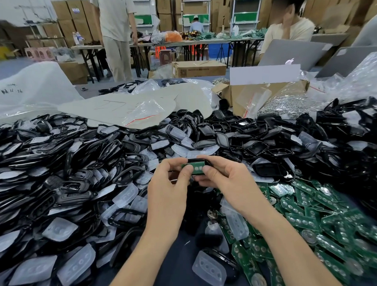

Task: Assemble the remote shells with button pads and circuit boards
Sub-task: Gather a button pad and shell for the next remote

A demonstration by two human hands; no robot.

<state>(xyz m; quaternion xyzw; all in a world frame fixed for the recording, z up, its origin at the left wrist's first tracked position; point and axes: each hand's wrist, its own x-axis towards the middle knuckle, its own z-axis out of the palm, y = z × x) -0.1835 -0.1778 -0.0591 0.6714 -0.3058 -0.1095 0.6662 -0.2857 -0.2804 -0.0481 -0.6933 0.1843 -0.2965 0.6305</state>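
The green circuit board [196,166] lies face up in a black remote shell [197,160], held up in the middle of the view between both hands, just above the heaped parts. Its long axis runs side to side, so each hand has one end. The left hand [168,182] grips the left end with its thumb on the board and fingers curled beneath, and the right hand [225,180] mirrors that grip on the right end. Neither hand is nearer, since the piece sits squarely between the two thumbs. Seating the board likely calls for an even downward press from both thumbs along that axis. A button pad may already lie under the board, but the fingers hide it. Spare circuit boards [314,213] are piled to the right, and loose shells [56,169] and clear button pads [125,195] to the left.
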